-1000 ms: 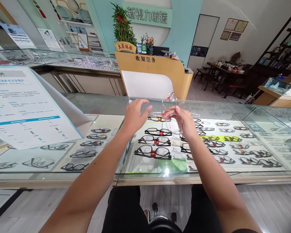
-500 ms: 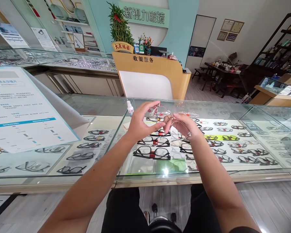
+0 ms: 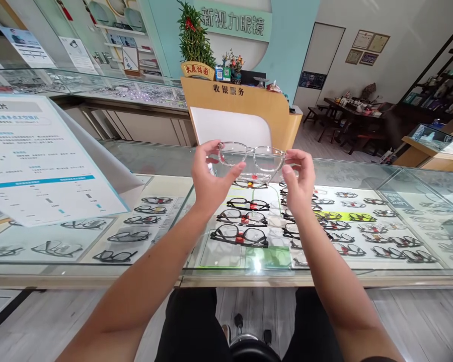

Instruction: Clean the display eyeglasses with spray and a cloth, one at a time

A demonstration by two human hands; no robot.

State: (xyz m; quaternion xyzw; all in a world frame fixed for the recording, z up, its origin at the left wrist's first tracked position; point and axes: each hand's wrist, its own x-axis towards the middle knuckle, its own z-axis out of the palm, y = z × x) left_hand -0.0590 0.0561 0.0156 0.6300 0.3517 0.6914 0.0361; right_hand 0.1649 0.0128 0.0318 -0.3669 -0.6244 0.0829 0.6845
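Note:
A pair of eyeglasses (image 3: 251,151) with a thin, clear frame is raised above the glass counter, lenses side by side and nearly level. My left hand (image 3: 210,182) is closed on its left end, thumb below the left lens and fingers behind. At the opposite end, my right hand (image 3: 300,178) pinches the frame near the right hinge, its fingers curled. Under the glass below lie several dark-framed display glasses (image 3: 239,235) with red tags.
A folded sign board (image 3: 41,166) stands on the counter at left. Beyond the glass counter (image 3: 154,158) are a wooden cashier desk (image 3: 241,100) with a plant (image 3: 196,45), and another glass showcase (image 3: 136,95). A stool base (image 3: 249,347) shows between my legs.
The eyeglasses have turned from a slanted position to nearly level. My right hand has shifted from the bridge area to their right end. The view has tilted slightly.

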